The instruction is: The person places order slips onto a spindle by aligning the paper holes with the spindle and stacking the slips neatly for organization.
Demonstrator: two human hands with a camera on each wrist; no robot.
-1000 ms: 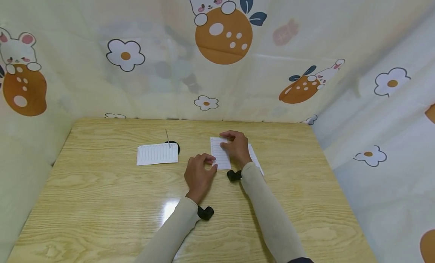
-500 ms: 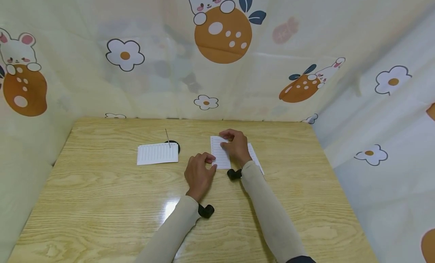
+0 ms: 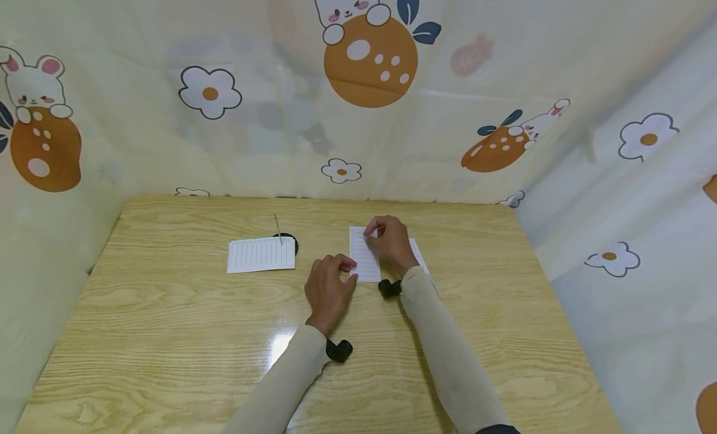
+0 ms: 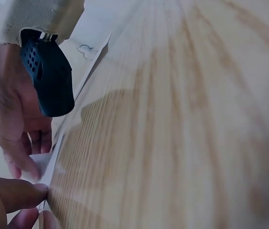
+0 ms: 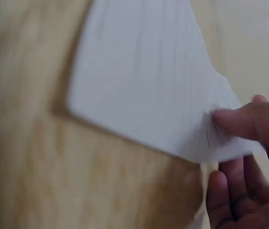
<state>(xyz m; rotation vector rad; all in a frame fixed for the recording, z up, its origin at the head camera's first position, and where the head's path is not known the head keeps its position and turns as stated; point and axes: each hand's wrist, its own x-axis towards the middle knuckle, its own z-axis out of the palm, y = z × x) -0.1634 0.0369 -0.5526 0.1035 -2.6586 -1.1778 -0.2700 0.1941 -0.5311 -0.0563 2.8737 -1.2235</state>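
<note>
A stack of white lined paper slips (image 3: 365, 263) lies upright in the middle of the table. My left hand (image 3: 327, 291) grips its lower left edge between thumb and index finger. In the left wrist view, the left thumb (image 4: 27, 191) meets the paper's edge. My right hand (image 3: 391, 242) pinches at the upper right part of these slips, thumb and index tips close together. In the right wrist view, the right thumb (image 5: 234, 123) lies on lined paper, with the other fingers below it. More white paper (image 3: 420, 258) sits partly hidden under the right wrist.
Left of the hands, lined slips (image 3: 260, 255) lie sideways over a round black base (image 3: 294, 242). A thin upright spike (image 3: 277, 225) rises through their upper right corner. A patterned curtain (image 3: 269, 141) borders the back of the wooden table (image 3: 185, 334).
The right thumb and index finger, spread apart over the slips before, have come together. The right hand has shifted slightly, while the left hand stays in place.
</note>
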